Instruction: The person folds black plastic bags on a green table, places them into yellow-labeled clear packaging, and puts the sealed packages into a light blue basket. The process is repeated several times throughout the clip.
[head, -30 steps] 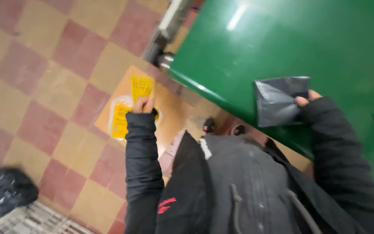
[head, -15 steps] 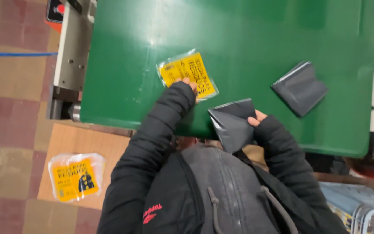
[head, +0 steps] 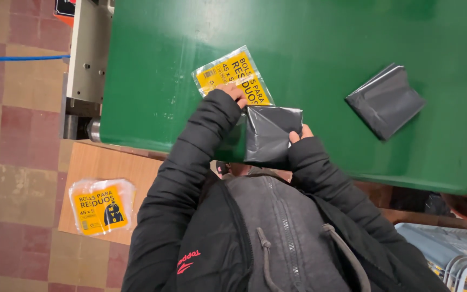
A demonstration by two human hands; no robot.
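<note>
Left hand [head: 235, 93] mostly hidden by the sleeve; fingertips press down on the near end of a clear packet with a yellow label [head: 232, 75], lying flat on the green tabletop [head: 309, 48] near its front edge. Right hand [head: 300, 133] pinches the right side of a folded grey bag [head: 270, 132], thumb side hidden, so exact grip only partly visible. Bag sits at the front edge of the tabletop, touching the packet's near end.

Handling, judged: bag is thin plastic film, light, floppy, slick; best taken at a folded edge or corner, pinched. Packet also light and slippery, flexes easily.

Bag's long axis runs roughly front to back, top edge toward the packet. Packet's long axis slants from the front edge toward the back left.

A second folded grey bag [head: 385, 101] lies toward the right edge, well apart. Another yellow-label packet [head: 101, 206] rests on a brown board [head: 131, 167] over the tiled floor [head: 17, 135].
</note>
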